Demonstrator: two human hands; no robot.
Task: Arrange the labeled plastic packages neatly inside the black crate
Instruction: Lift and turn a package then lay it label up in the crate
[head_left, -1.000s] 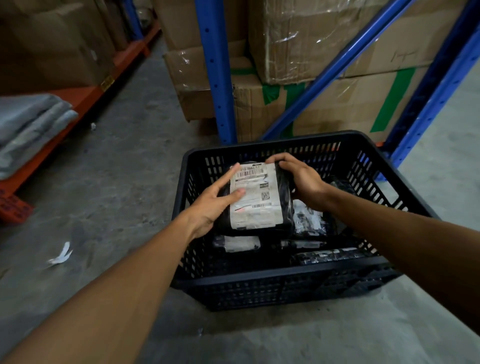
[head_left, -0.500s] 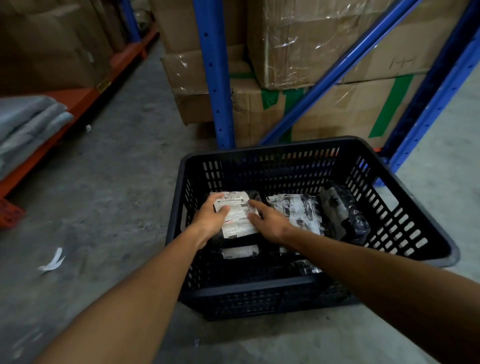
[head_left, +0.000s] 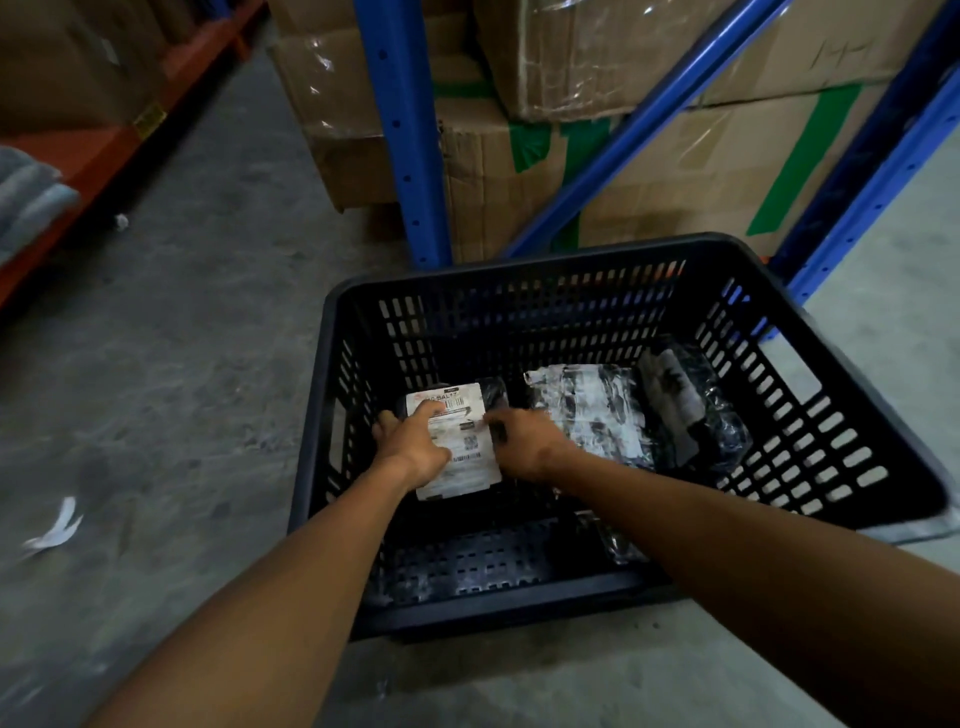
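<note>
Pressing labeled package (head_left: 457, 441) in black crate (head_left: 519, 270) | left hand (head_left: 413, 447), right hand (head_left: 524, 441) fingers flat, blurred; grip unclear

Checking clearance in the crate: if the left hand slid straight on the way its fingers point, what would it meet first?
Likely the crate's slotted far wall; the left hand lies on the labeled package pointing that way, though depth is unclear.

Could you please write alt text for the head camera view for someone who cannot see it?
Both hands, the left hand and the right hand, press a white-labeled package flat at the left of a black crate on a warehouse floor. More plastic packages lie to its right.
</note>
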